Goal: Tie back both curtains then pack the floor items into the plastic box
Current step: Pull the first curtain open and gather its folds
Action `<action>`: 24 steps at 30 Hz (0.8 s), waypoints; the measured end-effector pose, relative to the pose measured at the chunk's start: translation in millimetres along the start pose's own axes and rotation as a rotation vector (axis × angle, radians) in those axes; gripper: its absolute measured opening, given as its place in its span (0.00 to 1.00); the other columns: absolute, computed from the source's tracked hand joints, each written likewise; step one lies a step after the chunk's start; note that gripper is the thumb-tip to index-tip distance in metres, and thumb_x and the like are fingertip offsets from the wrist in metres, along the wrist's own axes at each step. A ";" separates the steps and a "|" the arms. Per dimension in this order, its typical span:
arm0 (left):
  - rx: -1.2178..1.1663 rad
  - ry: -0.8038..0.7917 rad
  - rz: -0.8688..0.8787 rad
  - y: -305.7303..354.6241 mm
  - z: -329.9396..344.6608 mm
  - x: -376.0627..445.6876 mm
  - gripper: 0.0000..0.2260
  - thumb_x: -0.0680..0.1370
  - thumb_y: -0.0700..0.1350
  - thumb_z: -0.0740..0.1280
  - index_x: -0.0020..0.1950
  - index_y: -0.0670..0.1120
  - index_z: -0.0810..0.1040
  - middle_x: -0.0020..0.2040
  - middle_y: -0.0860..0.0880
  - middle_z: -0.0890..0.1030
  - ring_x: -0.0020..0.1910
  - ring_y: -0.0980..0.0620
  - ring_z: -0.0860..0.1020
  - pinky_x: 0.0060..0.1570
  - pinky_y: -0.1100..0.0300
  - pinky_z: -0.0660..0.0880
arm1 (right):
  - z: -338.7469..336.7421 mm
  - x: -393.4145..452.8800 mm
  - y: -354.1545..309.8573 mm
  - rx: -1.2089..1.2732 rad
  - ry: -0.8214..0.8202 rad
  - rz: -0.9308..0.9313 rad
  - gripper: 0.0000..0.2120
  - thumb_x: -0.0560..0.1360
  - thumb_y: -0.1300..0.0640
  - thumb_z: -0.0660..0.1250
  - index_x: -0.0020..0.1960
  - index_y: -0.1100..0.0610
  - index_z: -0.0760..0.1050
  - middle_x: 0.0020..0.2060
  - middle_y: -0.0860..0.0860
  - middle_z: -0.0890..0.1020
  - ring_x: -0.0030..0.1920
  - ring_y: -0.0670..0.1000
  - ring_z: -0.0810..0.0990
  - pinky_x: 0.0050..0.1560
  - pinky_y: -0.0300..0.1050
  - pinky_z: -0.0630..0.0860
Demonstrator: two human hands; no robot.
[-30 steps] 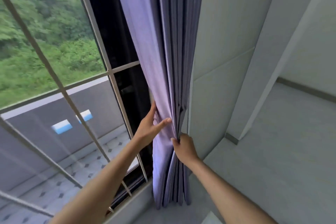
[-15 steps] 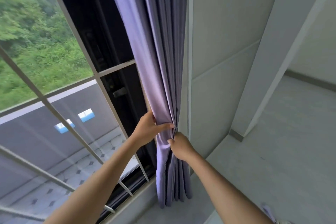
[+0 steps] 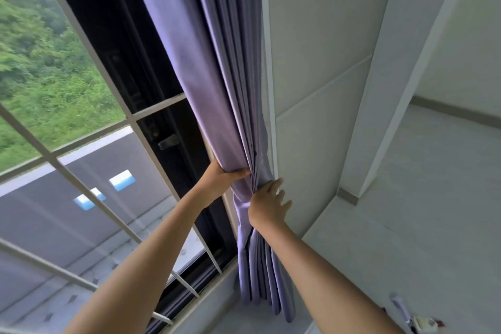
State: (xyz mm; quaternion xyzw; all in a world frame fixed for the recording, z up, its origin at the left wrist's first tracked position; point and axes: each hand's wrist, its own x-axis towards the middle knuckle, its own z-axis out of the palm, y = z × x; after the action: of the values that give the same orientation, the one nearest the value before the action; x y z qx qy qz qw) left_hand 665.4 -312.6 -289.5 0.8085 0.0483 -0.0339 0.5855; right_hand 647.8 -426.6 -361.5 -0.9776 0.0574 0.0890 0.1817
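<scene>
While the left hand clutches the gathered purple curtain and the right hand loosens, fingers spread, the folds could slip apart.

Bright, soft daylight coming in through the window on the left. No harsh glare, just a pale sheen down the curtain folds, darker in the creases. Greenery outside smeared and out of focus. Heavy wide-angle bend on frame bars and wall lines near the edges. Bit soft overall.
</scene>
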 end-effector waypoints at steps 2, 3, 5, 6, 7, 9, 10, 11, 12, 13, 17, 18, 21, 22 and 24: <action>-0.007 -0.015 -0.018 -0.2 -2.8 4.3 0.22 0.69 0.44 0.76 0.61 0.43 0.77 0.53 0.47 0.83 0.54 0.49 0.81 0.56 0.54 0.77 | 6.1 6.0 -0.1 0.090 0.053 -0.024 0.34 0.81 0.56 0.56 0.75 0.69 0.38 0.76 0.65 0.42 0.76 0.62 0.53 0.71 0.60 0.61; -0.009 -0.025 -0.029 -0.2 -4.5 5.7 0.23 0.68 0.45 0.77 0.61 0.44 0.77 0.53 0.48 0.83 0.54 0.49 0.80 0.58 0.52 0.77 | 8.0 7.9 0.7 0.149 0.076 -0.043 0.38 0.80 0.54 0.58 0.75 0.68 0.36 0.76 0.64 0.41 0.76 0.61 0.53 0.72 0.58 0.62; -0.012 -0.036 -0.038 -0.6 -7.1 7.4 0.24 0.68 0.45 0.77 0.62 0.45 0.76 0.54 0.48 0.83 0.54 0.49 0.80 0.59 0.50 0.76 | 10.8 14.6 4.6 0.279 0.121 -0.119 0.43 0.79 0.53 0.63 0.76 0.65 0.34 0.77 0.60 0.43 0.76 0.60 0.53 0.73 0.55 0.61; -0.011 -0.037 -0.037 -0.1 -8.1 7.2 0.24 0.68 0.44 0.77 0.62 0.45 0.76 0.54 0.48 0.83 0.55 0.49 0.80 0.59 0.50 0.76 | 11.6 18.1 6.6 0.343 0.123 -0.172 0.43 0.78 0.55 0.64 0.76 0.63 0.35 0.78 0.59 0.46 0.76 0.59 0.54 0.73 0.55 0.61; -0.008 -0.038 -0.035 0.2 -8.9 7.1 0.24 0.69 0.44 0.77 0.63 0.45 0.76 0.55 0.48 0.82 0.55 0.49 0.80 0.59 0.51 0.76 | 11.3 21.2 8.7 0.414 0.113 -0.219 0.42 0.78 0.58 0.65 0.77 0.61 0.37 0.77 0.58 0.51 0.75 0.59 0.58 0.72 0.54 0.63; -0.005 -0.044 -0.030 0.5 -10.6 6.6 0.26 0.69 0.44 0.76 0.65 0.45 0.74 0.56 0.48 0.81 0.56 0.49 0.79 0.59 0.52 0.76 | 10.6 24.4 11.7 0.544 0.103 -0.276 0.38 0.77 0.62 0.65 0.78 0.57 0.46 0.72 0.56 0.66 0.70 0.57 0.69 0.67 0.52 0.70; -0.007 -0.043 -0.033 0.8 -10.8 6.5 0.26 0.69 0.44 0.76 0.65 0.45 0.73 0.57 0.48 0.81 0.56 0.49 0.79 0.58 0.53 0.76 | 10.8 24.3 12.7 0.573 0.117 -0.290 0.35 0.76 0.63 0.65 0.77 0.56 0.51 0.68 0.55 0.71 0.66 0.56 0.72 0.65 0.51 0.73; -0.012 -0.040 -0.035 1.1 -10.7 6.0 0.26 0.69 0.43 0.76 0.65 0.45 0.73 0.56 0.48 0.81 0.56 0.49 0.78 0.57 0.55 0.76 | 11.0 23.1 13.1 0.574 0.130 -0.301 0.31 0.76 0.64 0.64 0.76 0.56 0.56 0.66 0.54 0.73 0.65 0.56 0.74 0.63 0.49 0.73; -0.014 -0.033 -0.032 0.6 -10.1 5.5 0.26 0.69 0.43 0.76 0.65 0.45 0.74 0.56 0.48 0.81 0.56 0.49 0.79 0.55 0.56 0.76 | 12.8 21.4 13.2 0.552 0.141 -0.315 0.28 0.77 0.64 0.64 0.74 0.56 0.59 0.64 0.54 0.74 0.64 0.55 0.74 0.63 0.47 0.74; -0.012 -0.020 -0.025 0.2 -8.5 4.8 0.24 0.69 0.43 0.76 0.64 0.44 0.75 0.55 0.48 0.81 0.55 0.49 0.79 0.52 0.59 0.76 | 15.5 20.0 13.4 0.521 0.154 -0.329 0.26 0.77 0.63 0.63 0.73 0.57 0.60 0.64 0.54 0.74 0.63 0.55 0.74 0.62 0.46 0.73; -0.034 0.075 0.000 -7.3 -3.1 0.7 0.16 0.69 0.41 0.76 0.55 0.43 0.79 0.49 0.46 0.83 0.50 0.48 0.81 0.47 0.59 0.78 | 25.4 15.6 14.3 0.453 0.176 -0.352 0.25 0.79 0.61 0.61 0.74 0.58 0.59 0.65 0.54 0.73 0.64 0.53 0.73 0.63 0.42 0.71; -0.048 0.095 -0.002 -9.9 -2.4 0.4 0.16 0.69 0.42 0.76 0.54 0.42 0.79 0.48 0.46 0.83 0.49 0.47 0.82 0.48 0.58 0.79 | 26.2 14.6 13.5 0.450 0.182 -0.359 0.25 0.80 0.61 0.61 0.75 0.58 0.59 0.67 0.54 0.72 0.66 0.53 0.72 0.64 0.41 0.69; -0.001 0.196 0.018 -15.9 0.2 -2.1 0.22 0.66 0.47 0.78 0.57 0.42 0.78 0.49 0.48 0.83 0.50 0.49 0.81 0.47 0.59 0.78 | 26.8 11.2 9.7 0.460 0.208 -0.374 0.24 0.81 0.59 0.59 0.75 0.59 0.58 0.69 0.54 0.70 0.68 0.52 0.70 0.66 0.39 0.66; 0.030 0.257 0.038 -17.4 1.0 -3.8 0.27 0.64 0.49 0.79 0.60 0.44 0.75 0.50 0.50 0.82 0.50 0.51 0.80 0.47 0.60 0.78 | 27.4 9.5 8.0 0.473 0.215 -0.374 0.24 0.80 0.57 0.59 0.75 0.59 0.59 0.68 0.54 0.70 0.67 0.52 0.71 0.66 0.40 0.67; 0.056 0.390 0.066 -17.8 2.8 -11.5 0.32 0.62 0.50 0.80 0.61 0.47 0.70 0.50 0.53 0.79 0.48 0.55 0.78 0.46 0.61 0.77 | 31.3 6.8 4.8 0.504 0.234 -0.378 0.23 0.79 0.56 0.60 0.72 0.61 0.64 0.65 0.55 0.73 0.64 0.54 0.74 0.65 0.45 0.72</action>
State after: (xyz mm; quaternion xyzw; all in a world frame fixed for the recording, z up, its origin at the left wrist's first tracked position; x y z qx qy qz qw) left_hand 651.9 -310.2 -305.9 0.8169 0.1332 0.1411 0.5432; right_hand 649.0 -420.1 -393.3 -0.8989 -0.0843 -0.0763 0.4230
